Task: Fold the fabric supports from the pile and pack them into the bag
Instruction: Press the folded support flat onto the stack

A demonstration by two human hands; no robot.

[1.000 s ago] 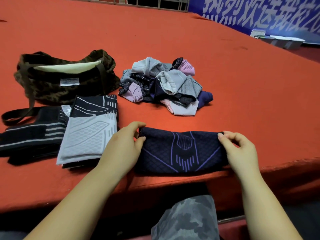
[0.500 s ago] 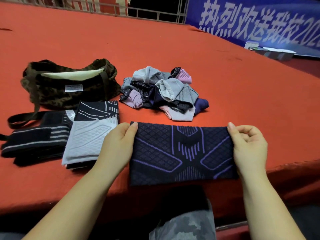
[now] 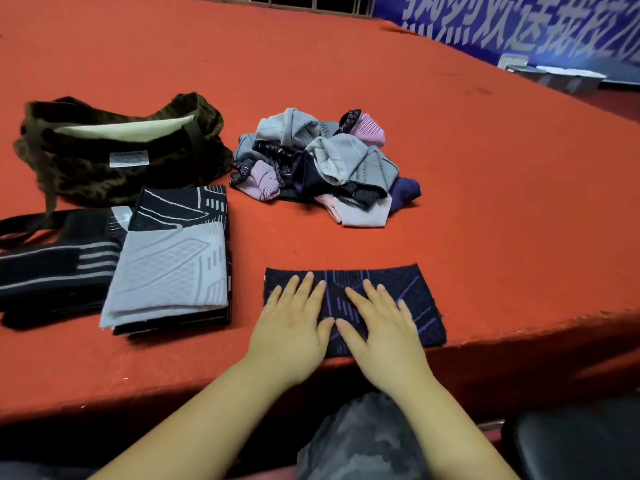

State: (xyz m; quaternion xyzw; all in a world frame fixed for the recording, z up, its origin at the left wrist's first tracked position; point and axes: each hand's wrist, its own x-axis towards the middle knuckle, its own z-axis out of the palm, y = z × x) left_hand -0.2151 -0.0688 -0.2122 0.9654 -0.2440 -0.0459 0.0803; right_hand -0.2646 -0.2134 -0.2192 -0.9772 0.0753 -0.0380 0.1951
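I see the red table (image 3: pixel 346 81) running wide ahead of me, with the camouflage bag (image 3: pixel 114 150) lying at the far left, its mouth gaping. Right of it sits the pile (image 3: pixel 322 168) of unfolded supports in grey, pink and navy, loosely tangled. In front of the bag lies a stack of folded supports (image 3: pixel 173 268), grey over black, beside a black strapped band (image 3: pixel 52 268).

The dark purple-lined support (image 3: pixel 408 296) lies flat at the table's near edge. My left hand (image 3: pixel 294 323) and right hand (image 3: pixel 384 327) both rest on it, fingers straight and spread, palms pressing down, thumbs nearly touching.

I judge it light, soft and stretchy knit, likely to spring open if released carelessly. I would take it by the short ends, pinching both layers together. Whether it is folded over I cannot quite tell.
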